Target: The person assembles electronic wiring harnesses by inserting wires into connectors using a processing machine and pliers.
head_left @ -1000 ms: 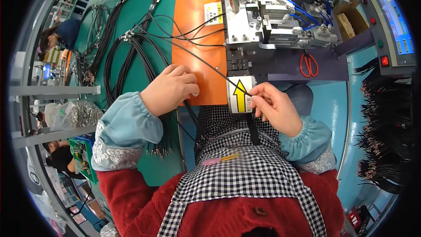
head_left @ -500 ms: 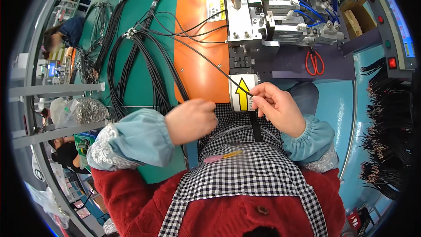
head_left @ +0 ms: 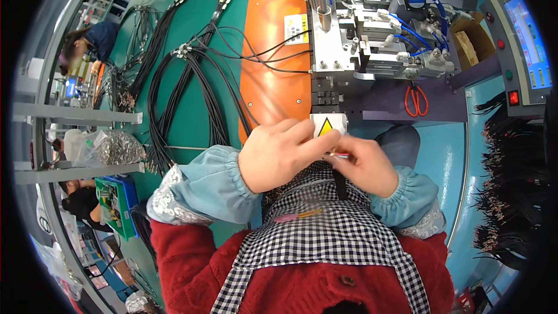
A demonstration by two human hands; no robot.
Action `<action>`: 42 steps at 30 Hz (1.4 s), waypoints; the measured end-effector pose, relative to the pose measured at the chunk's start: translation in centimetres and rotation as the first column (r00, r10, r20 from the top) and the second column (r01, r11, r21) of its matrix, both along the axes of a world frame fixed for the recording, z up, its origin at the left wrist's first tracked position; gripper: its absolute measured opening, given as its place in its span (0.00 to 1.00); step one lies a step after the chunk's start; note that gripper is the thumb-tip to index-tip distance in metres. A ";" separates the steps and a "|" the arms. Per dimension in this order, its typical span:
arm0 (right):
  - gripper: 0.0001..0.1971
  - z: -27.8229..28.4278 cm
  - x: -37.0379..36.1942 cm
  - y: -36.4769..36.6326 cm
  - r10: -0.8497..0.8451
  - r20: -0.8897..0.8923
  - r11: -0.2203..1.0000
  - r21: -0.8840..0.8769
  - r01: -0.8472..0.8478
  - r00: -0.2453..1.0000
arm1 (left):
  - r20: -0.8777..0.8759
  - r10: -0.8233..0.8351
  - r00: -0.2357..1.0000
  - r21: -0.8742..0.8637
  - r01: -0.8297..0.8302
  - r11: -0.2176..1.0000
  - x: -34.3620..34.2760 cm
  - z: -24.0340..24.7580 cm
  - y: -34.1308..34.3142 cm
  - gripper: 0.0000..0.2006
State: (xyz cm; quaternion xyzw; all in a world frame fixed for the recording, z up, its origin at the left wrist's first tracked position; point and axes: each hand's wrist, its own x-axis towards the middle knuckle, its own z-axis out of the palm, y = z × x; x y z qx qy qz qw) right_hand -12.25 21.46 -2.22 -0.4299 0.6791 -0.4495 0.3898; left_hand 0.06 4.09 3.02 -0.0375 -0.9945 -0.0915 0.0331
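Observation:
My left hand [head_left: 278, 156] and my right hand [head_left: 367, 164] meet in front of a white block with a yellow warning triangle [head_left: 328, 127]. Between their fingertips show the thin coloured wire ends [head_left: 342, 154] of a cable. Both hands are closed in a pinch at this end, slightly blurred. My left fingers hide most of the cable's length near the grip. Just beyond my left hand lies an orange machine cover [head_left: 273, 84], with several loose black cables [head_left: 253, 57] running across it.
A metal fixture with blue air tubes [head_left: 383, 29] stands beyond my hands. Red-handled scissors [head_left: 416, 102] hang to its right. Cable bundles [head_left: 203, 102] lie on the green table [head_left: 168, 40]. More black cables [head_left: 511, 180] hang far right, beside a screen [head_left: 528, 38]. Another person [head_left: 93, 43] sits far left.
My left hand has moved right and joined my right hand at the cable end. Coloured wires now show between the fingers. The view has shifted slightly, so the machine sits lower.

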 end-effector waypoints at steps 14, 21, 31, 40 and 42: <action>0.03 -1.7 -1.8 -5.4 -0.389 0.534 0.723 -0.329 0.608 0.751 | 0.242 0.237 0.941 0.879 -0.316 0.358 -4.9 -4.2 -2.5 0.07; 0.03 -0.8 -2.5 -5.3 -0.446 0.334 0.778 -0.315 0.544 0.831 | 0.272 0.232 0.934 0.948 -0.302 0.104 -5.1 -3.3 -2.4 0.06; 0.04 -0.6 -2.3 -6.2 -0.384 0.342 0.854 -0.222 0.471 0.858 | 0.169 0.334 0.927 0.941 -0.253 0.226 -4.8 -4.4 -2.2 0.03; 0.02 -0.4 -1.8 -6.8 -0.407 0.496 0.778 -0.253 0.576 0.767 | -0.313 0.439 0.842 0.642 -0.153 0.751 -5.0 -4.5 -1.0 0.04; 0.02 -0.3 -2.2 -6.5 -0.378 0.502 0.805 -0.237 0.544 0.778 | -0.286 0.455 0.843 0.690 -0.148 0.708 -4.9 -4.5 -0.9 0.05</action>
